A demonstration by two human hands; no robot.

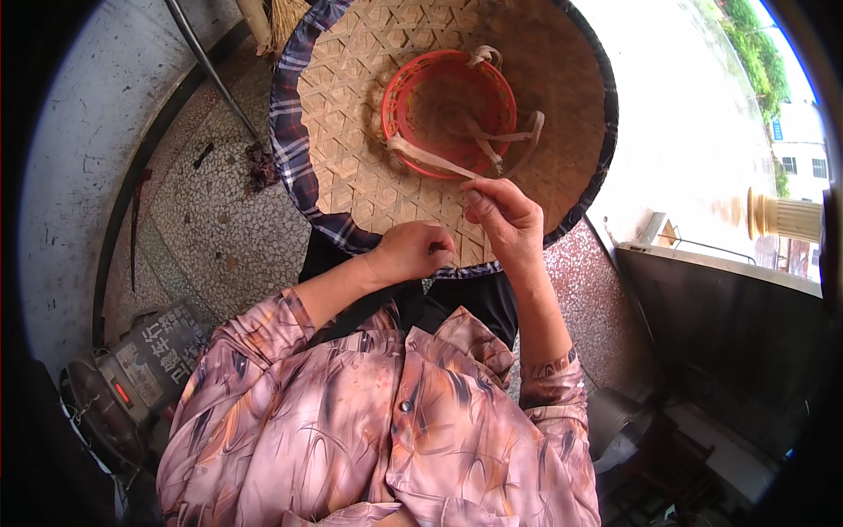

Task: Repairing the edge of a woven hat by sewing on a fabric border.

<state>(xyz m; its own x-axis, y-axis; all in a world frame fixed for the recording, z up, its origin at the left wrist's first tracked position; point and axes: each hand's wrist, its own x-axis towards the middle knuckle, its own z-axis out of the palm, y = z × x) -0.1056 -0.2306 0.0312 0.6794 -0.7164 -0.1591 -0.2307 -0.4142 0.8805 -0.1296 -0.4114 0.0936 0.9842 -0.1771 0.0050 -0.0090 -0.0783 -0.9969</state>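
A wide, round woven bamboo hat (351, 167) rests on my lap with its hollow inside facing up. Dark plaid cloth binds its rim (294, 140). Inside it sits a red plastic ring like a small basket (395, 83), with pale cloth strips tied to it. My right hand (507, 215) pinches the end of one cloth strip (430, 159), which stretches from the ring's near left side. Over the near part of the rim, my left hand (413, 252) is closed with its fingers curled; anything inside it is hidden.
Speckled stone floor (224, 198) spreads around my legs. A metal pole (211, 70) leans at the upper left beside a broom (285, 22). A dark box-like object (162, 351) stands at the lower left. At right is a dark flat screen or panel (720, 325) below a bright window (685, 114).
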